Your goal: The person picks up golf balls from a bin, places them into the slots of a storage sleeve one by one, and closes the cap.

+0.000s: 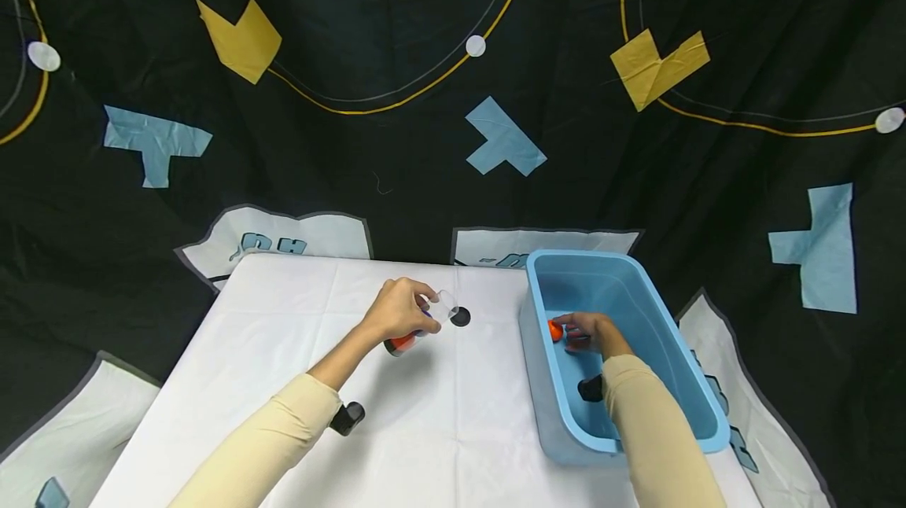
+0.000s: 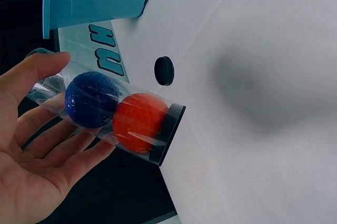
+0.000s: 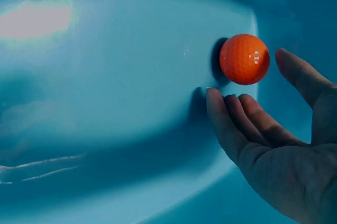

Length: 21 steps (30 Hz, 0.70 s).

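My left hand (image 1: 405, 310) grips a clear plastic tube (image 2: 52, 84) above the white table, thumb on one side and fingers on the other. Inside the tube a blue golf ball (image 2: 92, 100) lies against an orange-red ball (image 2: 140, 122), which sits next to the black end cap (image 2: 169, 133). The tube is tilted, its capped end lower. Down in the blue bin, my right hand (image 1: 591, 333) reaches with thumb and fingers apart around an orange golf ball (image 3: 245, 59). No finger visibly grips that ball, which rests near the bin's wall.
A loose black cap (image 1: 460, 317) lies on the white table (image 1: 488, 382), just beyond the tube. The blue bin (image 1: 541, 382) stands at the table's right side with raised walls. Behind hangs a dark cloth (image 1: 396, 170) with tape markers.
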Tool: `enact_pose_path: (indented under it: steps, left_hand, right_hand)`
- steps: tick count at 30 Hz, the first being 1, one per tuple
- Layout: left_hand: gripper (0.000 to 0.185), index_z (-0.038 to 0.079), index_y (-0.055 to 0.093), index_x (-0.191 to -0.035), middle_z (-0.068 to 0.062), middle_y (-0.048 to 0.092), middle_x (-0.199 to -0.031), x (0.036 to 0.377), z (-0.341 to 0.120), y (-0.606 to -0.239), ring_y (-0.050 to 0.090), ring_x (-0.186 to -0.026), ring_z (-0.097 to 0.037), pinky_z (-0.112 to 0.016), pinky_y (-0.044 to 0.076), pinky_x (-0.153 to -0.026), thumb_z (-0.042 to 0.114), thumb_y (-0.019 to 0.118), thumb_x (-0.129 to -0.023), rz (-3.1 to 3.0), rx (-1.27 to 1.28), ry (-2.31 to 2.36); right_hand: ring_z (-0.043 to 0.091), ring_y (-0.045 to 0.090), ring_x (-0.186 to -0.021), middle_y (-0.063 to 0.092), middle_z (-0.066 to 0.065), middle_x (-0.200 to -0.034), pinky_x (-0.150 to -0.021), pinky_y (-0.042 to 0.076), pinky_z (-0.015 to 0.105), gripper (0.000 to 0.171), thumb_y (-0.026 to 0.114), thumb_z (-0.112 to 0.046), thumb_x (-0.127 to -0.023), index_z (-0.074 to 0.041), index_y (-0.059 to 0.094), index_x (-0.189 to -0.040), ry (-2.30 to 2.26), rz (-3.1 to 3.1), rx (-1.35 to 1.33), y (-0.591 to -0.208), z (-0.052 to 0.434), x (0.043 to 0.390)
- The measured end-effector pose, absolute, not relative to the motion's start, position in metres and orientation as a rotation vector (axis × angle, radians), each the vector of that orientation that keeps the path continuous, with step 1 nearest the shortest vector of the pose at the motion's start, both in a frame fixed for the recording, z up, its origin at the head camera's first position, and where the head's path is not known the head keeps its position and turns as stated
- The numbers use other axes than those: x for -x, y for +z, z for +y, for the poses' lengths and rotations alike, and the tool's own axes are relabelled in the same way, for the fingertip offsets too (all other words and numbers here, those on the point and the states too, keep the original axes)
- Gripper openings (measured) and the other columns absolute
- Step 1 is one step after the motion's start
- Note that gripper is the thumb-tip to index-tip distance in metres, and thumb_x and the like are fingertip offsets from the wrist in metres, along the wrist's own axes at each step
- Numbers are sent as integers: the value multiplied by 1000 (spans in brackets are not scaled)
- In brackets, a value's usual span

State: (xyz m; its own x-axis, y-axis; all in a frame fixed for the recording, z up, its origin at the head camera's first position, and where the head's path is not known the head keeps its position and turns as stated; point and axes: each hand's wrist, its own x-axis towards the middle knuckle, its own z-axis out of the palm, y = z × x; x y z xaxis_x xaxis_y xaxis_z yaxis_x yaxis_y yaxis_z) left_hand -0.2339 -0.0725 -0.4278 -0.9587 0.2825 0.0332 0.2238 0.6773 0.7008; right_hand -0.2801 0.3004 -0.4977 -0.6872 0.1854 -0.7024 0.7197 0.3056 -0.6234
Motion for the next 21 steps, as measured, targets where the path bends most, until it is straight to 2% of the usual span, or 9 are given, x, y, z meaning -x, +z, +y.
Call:
enact_pose_path:
  steps: [6, 15, 21]
  left_hand:
    - [38, 9, 79, -103, -9, 79, -89, 233, -71, -428, 73, -84, -19, -34, 60, -77, 17, 91, -67, 2798, -432, 1168]
    - [38, 9, 79, -104, -11, 79, -93, 233, -72, -427, 73, -86, -21, -36, 60, -79, 17, 91, -68, 2802, -418, 1156]
    - [39, 9, 79, -104, -8, 79, -90, 234, -74, -428, 73, -85, -19, -34, 60, -77, 18, 91, -68, 2809, -421, 1142]
  right_hand:
    - [32, 63, -105, 50, 27, -132, -92, 58, 33, 53, 67, -15, -97, 6, 47, -141, -1429, 2050, -796, -509, 297, 282]
    - [26, 65, -91, 52, 24, -121, -85, 60, 29, 44, 67, -9, -95, 5, 52, -134, -1433, 2066, -786, -515, 297, 284]
    - [24, 67, -86, 54, 24, -117, -85, 60, 30, 40, 64, -8, -95, 4, 56, -132, -1430, 2076, -780, -514, 294, 286]
